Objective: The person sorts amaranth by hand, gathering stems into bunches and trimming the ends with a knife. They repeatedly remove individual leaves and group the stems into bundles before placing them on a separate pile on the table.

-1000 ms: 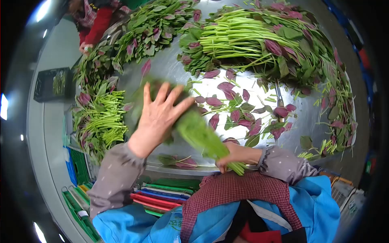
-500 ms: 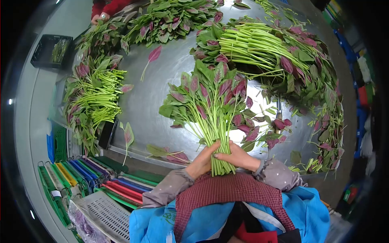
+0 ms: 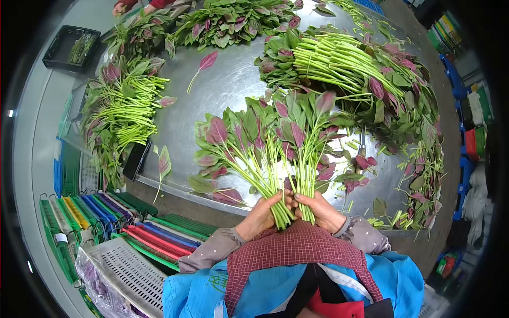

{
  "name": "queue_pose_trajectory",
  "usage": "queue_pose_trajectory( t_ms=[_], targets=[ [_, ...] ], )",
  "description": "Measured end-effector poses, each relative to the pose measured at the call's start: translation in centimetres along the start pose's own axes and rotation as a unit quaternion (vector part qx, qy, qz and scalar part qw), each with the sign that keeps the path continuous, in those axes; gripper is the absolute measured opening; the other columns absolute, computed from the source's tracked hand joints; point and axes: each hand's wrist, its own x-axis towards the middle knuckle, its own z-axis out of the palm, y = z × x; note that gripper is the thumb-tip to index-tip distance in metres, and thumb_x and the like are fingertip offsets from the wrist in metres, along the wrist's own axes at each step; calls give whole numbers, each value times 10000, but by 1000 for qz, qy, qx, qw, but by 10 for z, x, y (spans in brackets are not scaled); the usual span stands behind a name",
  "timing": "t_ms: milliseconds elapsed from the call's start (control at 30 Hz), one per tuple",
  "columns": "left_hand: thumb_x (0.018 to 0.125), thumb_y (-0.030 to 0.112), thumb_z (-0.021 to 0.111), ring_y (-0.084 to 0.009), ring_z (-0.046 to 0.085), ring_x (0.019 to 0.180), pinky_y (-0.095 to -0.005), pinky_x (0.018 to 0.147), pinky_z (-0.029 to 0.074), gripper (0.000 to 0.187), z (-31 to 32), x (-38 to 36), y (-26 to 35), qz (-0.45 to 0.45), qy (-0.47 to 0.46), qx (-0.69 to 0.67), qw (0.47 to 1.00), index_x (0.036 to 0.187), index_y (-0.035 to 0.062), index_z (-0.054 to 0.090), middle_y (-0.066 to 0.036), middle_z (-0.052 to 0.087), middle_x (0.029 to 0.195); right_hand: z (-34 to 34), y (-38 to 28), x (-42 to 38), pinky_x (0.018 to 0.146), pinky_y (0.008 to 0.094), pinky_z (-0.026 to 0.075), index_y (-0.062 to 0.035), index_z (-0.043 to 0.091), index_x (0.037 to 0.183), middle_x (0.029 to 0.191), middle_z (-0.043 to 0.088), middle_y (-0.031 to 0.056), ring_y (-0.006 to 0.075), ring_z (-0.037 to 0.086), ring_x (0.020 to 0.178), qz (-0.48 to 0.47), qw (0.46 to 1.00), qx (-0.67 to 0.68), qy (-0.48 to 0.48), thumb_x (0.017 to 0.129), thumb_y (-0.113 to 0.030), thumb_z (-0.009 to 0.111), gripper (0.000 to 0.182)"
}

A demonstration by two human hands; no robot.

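Note:
Stems of leafy greens with purple-centred leaves are divided between my two hands at the table's near edge. My left hand (image 3: 263,213) is wrapped round the left bunch (image 3: 254,172), whose leaves fan out up and to the left. Round the right bunch (image 3: 306,169) my right hand (image 3: 320,210) is closed, its thumb across the stems. The two hands almost touch at the fingers, and the cut ends point down toward the checked apron (image 3: 297,247). Loose leaves (image 3: 352,180) and stem pieces lie just to the right.
A large heap of greens (image 3: 344,63) covers the metal table's (image 3: 185,122) back right. More piles lie at the left (image 3: 124,116) and back (image 3: 228,24). A knife (image 3: 362,143) is right of the bunches. Another person's hands (image 3: 121,8) show at top left. Coloured crates (image 3: 154,244) stand below left.
The single bunch held by both hands is now parted into two, one in each hand, with the leaves spread wider. The view has shifted slightly.

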Motion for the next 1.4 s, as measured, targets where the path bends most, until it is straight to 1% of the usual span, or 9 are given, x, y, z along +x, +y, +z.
queue_pose_trajectory(
  t_ms=[300,367,433,500,533,567,633,1100,1400],
  targets=[
    [897,207,493,-59,329,452,-214,413,291,215,30,-90,137,330,64,169,926,1014,27,477,41,349,590,-31,-110,-91,389,207,337,-28,455,992,652,537,25,60,427,454,-304,902,-286,113,897,-244,456,236],
    [904,224,479,-32,308,439,-195,408,286,232,14,-58,154,172,189,344,904,1029,28,482,51,345,585,-43,-120,-71,398,219,333,-16,453,971,638,531,27,68,424,465,-237,878,-401,111,899,-229,444,226],
    [904,242,479,-15,304,432,-182,394,279,220,6,-64,177,141,131,532,825,1001,44,478,58,353,588,-54,-138,-64,416,228,338,-10,457,951,626,529,25,72,443,495,-352,646,-672,86,894,-220,448,219],
    [893,233,501,-11,321,437,-172,381,278,191,40,-99,197,270,126,322,898,972,59,493,62,356,577,-10,-167,-105,420,218,363,-39,478,944,606,510,8,70,480,517,-281,888,-332,151,879,-240,477,211],
    [874,213,528,-12,329,439,-165,378,274,170,44,-105,201,316,-15,170,933,941,57,524,65,346,556,3,-163,-99,414,217,365,-45,483,948,612,510,9,69,473,507,-292,893,-242,241,878,-244,476,211],
    [876,192,518,-22,325,427,-169,377,271,174,51,-93,194,337,149,252,895,979,52,533,63,349,543,11,-158,-97,409,216,367,-51,489,951,618,509,9,68,465,497,-295,885,-146,330,877,-249,476,212],
    [878,186,515,-32,326,422,-173,373,257,139,35,-61,189,170,202,499,825,946,65,526,62,358,546,-49,-155,-52,416,211,367,-28,482,978,653,516,22,71,461,502,-271,843,-448,123,875,-281,494,273],
    [909,291,480,-54,350,454,-193,413,309,222,74,-74,168,361,83,169,913,941,73,456,40,377,600,24,-151,-49,336,195,317,-51,453,988,659,487,46,73,424,464,-318,935,-146,63,900,-303,493,270],
    [925,269,436,-158,521,727,-310,635,474,227,22,2,24,101,-30,82,991,942,45,473,-60,506,835,30,-22,8,542,240,472,-26,441,1039,867,535,67,120,530,644,-127,990,-51,-26,907,-215,472,233]
  ],
)
